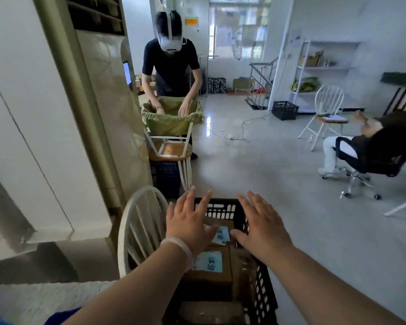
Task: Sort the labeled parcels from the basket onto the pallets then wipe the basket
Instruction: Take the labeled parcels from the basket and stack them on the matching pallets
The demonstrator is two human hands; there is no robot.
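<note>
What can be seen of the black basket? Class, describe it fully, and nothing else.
The basket is a black crate, seemingly plastic, with slotted lattice walls and an open top. It sits upright, low in the view, beside a white chair. Brown cardboard parcels with blue labels lie inside. The left hand and right hand hover open above it; contact cannot be told.

2 hands (189, 227) (264, 232), 1 basket (220, 208), 2 labeled parcels (209, 274) (222, 234)

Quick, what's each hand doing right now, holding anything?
Left hand: open, holding nothing, over the basket.
Right hand: open, holding nothing.
</note>
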